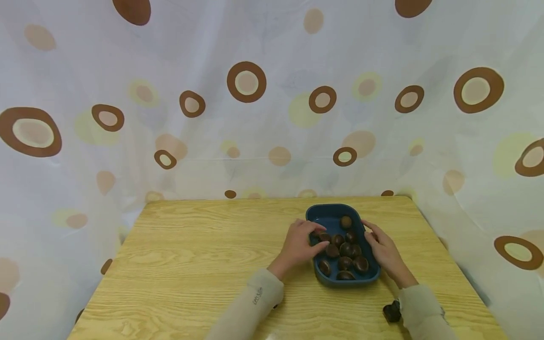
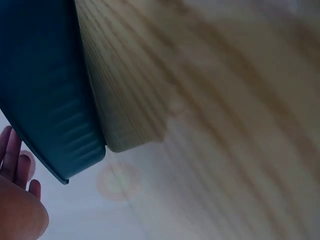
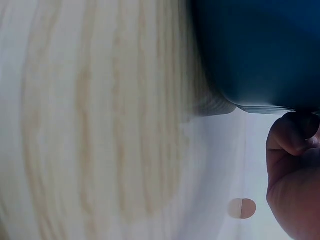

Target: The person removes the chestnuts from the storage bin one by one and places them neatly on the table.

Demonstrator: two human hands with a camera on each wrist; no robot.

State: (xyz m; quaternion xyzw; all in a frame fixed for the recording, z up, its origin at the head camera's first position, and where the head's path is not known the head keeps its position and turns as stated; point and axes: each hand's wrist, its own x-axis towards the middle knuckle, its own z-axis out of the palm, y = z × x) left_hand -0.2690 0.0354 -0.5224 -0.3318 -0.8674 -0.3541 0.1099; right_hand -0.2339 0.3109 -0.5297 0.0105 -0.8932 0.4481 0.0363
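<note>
In the head view, a dark blue rectangular tub (image 1: 348,283) stands on the right part of the table. Several shiny dark brown chestnuts (image 1: 361,264) lie loose inside it, mostly towards the near end. My left hand (image 1: 299,244) reaches over the left rim, thumb and fingers apart around chestnuts there; whether it touches one cannot be told. At the right rim, my right hand (image 1: 386,250) grips the tub's wall. Both wrist views show the tub's outer wall (image 2: 45,85), with curled fingers (image 3: 285,132) at its rim in the right one.
The pale wooden table (image 1: 204,245) extends left of the tub. A small black object (image 1: 392,311) is beside the right sleeve. Behind and at both sides hangs a white curtain (image 1: 272,123) with brown circles.
</note>
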